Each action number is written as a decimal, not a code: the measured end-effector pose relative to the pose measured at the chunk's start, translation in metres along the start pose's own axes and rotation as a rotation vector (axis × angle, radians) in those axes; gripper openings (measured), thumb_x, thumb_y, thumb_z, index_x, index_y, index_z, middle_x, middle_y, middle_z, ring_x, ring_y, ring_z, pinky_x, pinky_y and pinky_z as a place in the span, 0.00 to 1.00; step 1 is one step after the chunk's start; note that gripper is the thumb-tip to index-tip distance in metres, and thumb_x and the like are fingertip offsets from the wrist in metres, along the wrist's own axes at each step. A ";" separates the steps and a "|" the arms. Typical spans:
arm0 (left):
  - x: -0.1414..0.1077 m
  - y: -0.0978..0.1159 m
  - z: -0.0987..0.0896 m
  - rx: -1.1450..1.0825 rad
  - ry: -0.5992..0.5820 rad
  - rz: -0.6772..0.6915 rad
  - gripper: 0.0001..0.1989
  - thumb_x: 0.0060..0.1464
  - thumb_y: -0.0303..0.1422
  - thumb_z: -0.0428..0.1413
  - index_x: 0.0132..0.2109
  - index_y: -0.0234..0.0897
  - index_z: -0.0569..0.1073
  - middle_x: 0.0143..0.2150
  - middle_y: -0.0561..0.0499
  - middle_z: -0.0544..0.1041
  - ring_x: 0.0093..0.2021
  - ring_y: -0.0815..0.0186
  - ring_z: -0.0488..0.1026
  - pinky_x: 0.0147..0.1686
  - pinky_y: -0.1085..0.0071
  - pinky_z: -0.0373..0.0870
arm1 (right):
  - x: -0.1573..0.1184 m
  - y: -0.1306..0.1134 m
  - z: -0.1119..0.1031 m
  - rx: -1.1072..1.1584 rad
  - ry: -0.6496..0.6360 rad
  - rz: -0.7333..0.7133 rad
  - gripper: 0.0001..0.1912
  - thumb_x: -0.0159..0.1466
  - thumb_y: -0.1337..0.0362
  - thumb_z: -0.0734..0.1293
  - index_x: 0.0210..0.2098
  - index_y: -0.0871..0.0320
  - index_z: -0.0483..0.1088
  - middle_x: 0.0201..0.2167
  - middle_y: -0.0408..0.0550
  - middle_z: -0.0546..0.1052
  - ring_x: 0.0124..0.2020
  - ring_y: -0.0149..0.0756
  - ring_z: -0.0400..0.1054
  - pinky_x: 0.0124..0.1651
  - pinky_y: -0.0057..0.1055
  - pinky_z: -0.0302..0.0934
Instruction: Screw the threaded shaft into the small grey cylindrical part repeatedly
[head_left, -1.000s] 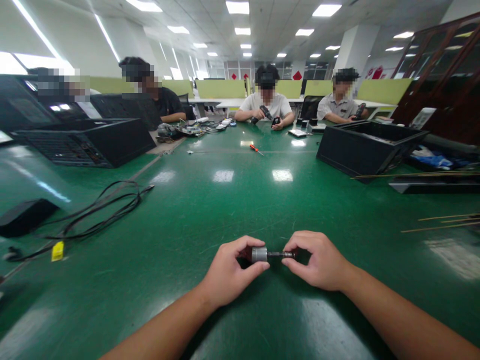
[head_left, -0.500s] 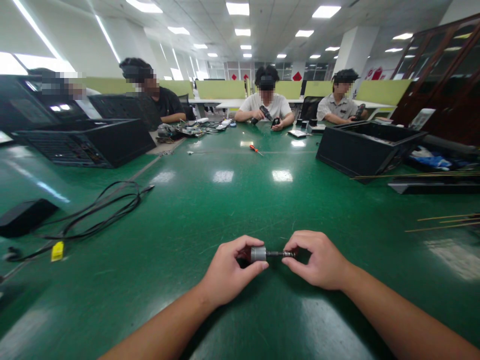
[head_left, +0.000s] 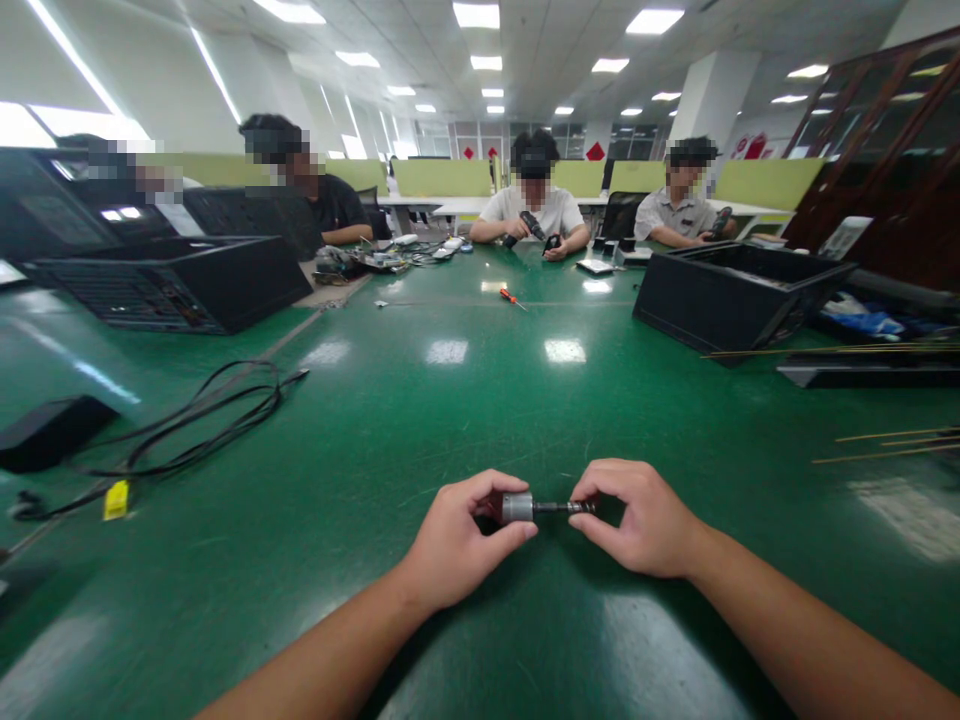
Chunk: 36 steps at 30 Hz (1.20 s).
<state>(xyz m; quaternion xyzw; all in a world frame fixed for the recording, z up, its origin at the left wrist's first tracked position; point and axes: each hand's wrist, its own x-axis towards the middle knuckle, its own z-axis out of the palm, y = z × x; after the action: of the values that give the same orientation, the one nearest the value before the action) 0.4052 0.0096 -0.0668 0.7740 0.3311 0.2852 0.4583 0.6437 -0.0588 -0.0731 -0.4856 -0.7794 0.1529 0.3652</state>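
Note:
Between thumb and fingers, my left hand (head_left: 459, 540) holds a small grey metal cylinder (head_left: 517, 507). A thin dark shaft (head_left: 551, 507) sticks out of the cylinder to the right. At the shaft's far end is a small coiled metal piece (head_left: 582, 507), pinched by the thumb and fingertip of my right hand (head_left: 641, 520). Shaft and cylinder lie level, just above the green table (head_left: 420, 400). Part of the cylinder's left end is hidden in my left hand.
Black cables (head_left: 202, 420) and a black box (head_left: 56, 432) lie at left. An orange screwdriver (head_left: 509, 296) lies ahead. Open black cases stand at left (head_left: 255, 285) and right (head_left: 705, 300). Thin rods (head_left: 877, 442) reach in from the right. Several people sit across the table.
My right fingertips have shifted very slightly to the right at the coiled piece. My left hand and the cylinder stay in place.

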 end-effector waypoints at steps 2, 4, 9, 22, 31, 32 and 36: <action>0.000 0.001 0.000 -0.004 -0.001 0.000 0.15 0.50 0.34 0.65 0.45 0.36 0.77 0.36 0.50 0.80 0.34 0.63 0.77 0.37 0.69 0.72 | 0.000 0.000 0.000 -0.001 0.001 0.000 0.03 0.60 0.68 0.70 0.34 0.57 0.72 0.29 0.44 0.76 0.31 0.34 0.69 0.37 0.31 0.60; 0.000 0.001 0.000 -0.003 -0.001 0.000 0.15 0.50 0.35 0.65 0.45 0.35 0.77 0.35 0.49 0.80 0.34 0.63 0.77 0.37 0.69 0.72 | 0.000 0.000 -0.001 0.000 0.001 -0.003 0.03 0.60 0.68 0.70 0.34 0.57 0.72 0.29 0.44 0.76 0.31 0.34 0.70 0.37 0.31 0.60; 0.000 0.001 0.000 0.015 0.002 0.002 0.15 0.50 0.35 0.65 0.44 0.36 0.77 0.35 0.49 0.80 0.34 0.63 0.77 0.36 0.69 0.73 | 0.000 0.000 -0.001 0.001 -0.002 -0.011 0.03 0.60 0.68 0.70 0.34 0.57 0.72 0.29 0.44 0.76 0.31 0.34 0.70 0.36 0.31 0.60; 0.000 0.002 -0.001 -0.021 0.003 -0.016 0.14 0.49 0.34 0.65 0.44 0.36 0.77 0.35 0.50 0.80 0.33 0.64 0.76 0.36 0.70 0.72 | 0.000 0.000 -0.003 -0.006 0.000 0.005 0.03 0.60 0.67 0.70 0.34 0.57 0.73 0.29 0.44 0.76 0.31 0.35 0.70 0.37 0.31 0.61; 0.001 0.001 -0.002 0.007 0.010 -0.010 0.14 0.50 0.35 0.64 0.44 0.36 0.77 0.36 0.49 0.80 0.34 0.64 0.76 0.36 0.70 0.72 | 0.000 0.004 -0.005 -0.029 0.011 -0.013 0.03 0.59 0.67 0.71 0.34 0.57 0.73 0.29 0.45 0.77 0.30 0.35 0.70 0.37 0.31 0.62; 0.001 0.001 -0.002 0.009 0.011 -0.009 0.14 0.50 0.35 0.64 0.44 0.36 0.77 0.36 0.49 0.80 0.34 0.64 0.76 0.36 0.70 0.72 | 0.000 0.004 -0.005 -0.034 0.014 -0.012 0.03 0.59 0.67 0.71 0.34 0.57 0.73 0.28 0.45 0.77 0.30 0.35 0.70 0.37 0.31 0.62; 0.001 0.000 -0.002 0.005 0.009 -0.008 0.14 0.51 0.35 0.64 0.45 0.36 0.77 0.36 0.49 0.80 0.35 0.64 0.77 0.37 0.69 0.73 | 0.000 0.005 -0.005 -0.037 0.015 -0.001 0.03 0.59 0.67 0.71 0.34 0.57 0.73 0.29 0.45 0.76 0.31 0.35 0.70 0.37 0.32 0.61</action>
<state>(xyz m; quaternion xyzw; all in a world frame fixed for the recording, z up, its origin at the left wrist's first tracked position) 0.4043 0.0118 -0.0660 0.7723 0.3372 0.2861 0.4561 0.6503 -0.0569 -0.0719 -0.4930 -0.7795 0.1345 0.3622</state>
